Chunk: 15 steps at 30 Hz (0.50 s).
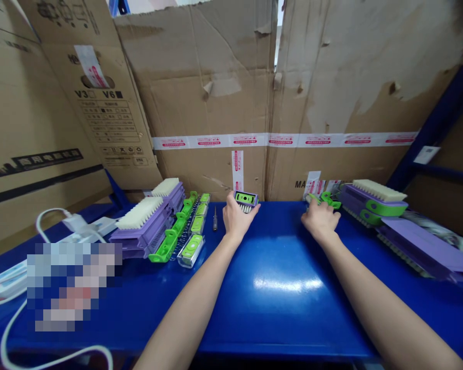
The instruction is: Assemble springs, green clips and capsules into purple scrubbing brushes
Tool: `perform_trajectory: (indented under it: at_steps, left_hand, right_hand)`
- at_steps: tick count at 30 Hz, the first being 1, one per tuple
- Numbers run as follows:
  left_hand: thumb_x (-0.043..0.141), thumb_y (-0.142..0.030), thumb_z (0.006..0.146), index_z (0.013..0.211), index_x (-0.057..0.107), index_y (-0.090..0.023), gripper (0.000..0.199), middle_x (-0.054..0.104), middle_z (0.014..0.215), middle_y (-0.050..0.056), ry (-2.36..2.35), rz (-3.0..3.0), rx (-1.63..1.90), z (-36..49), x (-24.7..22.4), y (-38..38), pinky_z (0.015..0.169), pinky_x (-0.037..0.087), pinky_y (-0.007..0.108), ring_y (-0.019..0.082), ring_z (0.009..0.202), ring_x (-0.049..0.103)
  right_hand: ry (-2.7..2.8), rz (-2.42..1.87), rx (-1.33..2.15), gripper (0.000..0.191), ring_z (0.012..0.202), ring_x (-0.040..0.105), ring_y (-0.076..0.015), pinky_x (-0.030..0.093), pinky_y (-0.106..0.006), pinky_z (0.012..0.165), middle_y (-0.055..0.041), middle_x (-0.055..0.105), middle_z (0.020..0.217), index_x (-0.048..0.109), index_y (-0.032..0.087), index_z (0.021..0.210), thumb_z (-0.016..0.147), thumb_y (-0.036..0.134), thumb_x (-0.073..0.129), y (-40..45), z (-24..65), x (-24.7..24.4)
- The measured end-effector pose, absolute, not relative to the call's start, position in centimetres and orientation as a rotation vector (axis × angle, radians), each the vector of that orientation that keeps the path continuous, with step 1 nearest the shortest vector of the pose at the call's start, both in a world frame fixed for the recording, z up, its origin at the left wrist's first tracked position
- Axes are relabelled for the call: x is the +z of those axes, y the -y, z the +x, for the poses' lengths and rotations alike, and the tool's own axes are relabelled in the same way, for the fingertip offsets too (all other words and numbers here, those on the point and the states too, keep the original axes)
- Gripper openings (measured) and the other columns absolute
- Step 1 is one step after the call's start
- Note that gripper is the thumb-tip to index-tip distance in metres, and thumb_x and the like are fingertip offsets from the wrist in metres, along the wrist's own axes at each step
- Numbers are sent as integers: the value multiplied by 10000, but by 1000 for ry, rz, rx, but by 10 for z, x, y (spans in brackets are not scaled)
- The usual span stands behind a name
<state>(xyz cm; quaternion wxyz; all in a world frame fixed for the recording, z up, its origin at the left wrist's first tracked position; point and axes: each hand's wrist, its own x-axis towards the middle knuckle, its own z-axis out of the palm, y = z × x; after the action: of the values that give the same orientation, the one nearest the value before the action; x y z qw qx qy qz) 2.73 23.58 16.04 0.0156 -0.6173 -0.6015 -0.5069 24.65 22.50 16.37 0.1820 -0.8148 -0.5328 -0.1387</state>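
Cardboard panels sealed with printed tape are ranged behind a blue worktop. By the left hand, a purple brush unit with a green end is held near the worktop's back edge, the grip closed about its sides and its pale bristles turned down. Bent fingers of the right hand are set at a green piece; whether it is gripped cannot be told. For a steady hold, the casing is best pinched by its sides, with the bristles left uncrushed. Farther left, a screwdriver, clear boxes, what look like springs, green brackets and bristled blocks are lined up; at right, purple units are stacked.
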Motion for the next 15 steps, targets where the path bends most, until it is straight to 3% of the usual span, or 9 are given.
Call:
perform_trajectory:
  at_steps: [6,12,15]
  left_hand:
    - [673,-557,650,1234,312,-189,779,596,1122,146,1843,-1923,-1577,28,159,-236,803,455,370,301,985,612]
    - [669,-563,650,1241,307,-188,788,597,1127,149,1837,-1921,-1580,28,159,-237,811,456,377,305,995,611]
    - [673,-558,649,1236,313,-179,786,602,1116,151,1845,-1920,-1574,28,160,-236,806,459,380,310,987,611]
  right_hand:
    - [1622,-2077,-195,473,922,557,-336,424,-460,732,-209,578,984,553,131,1178,733,286,514,-224,221,163]
    - [1098,-1421,1014,435,655,575,-167,472,-293,604,-29,580,755,530,202,1137,706,250,494,-232,217,171]
    - [809,-1119,1289,254,628,576,-142,478,-263,578,-19,576,726,536,193,959,714,222,477,-230,217,180]
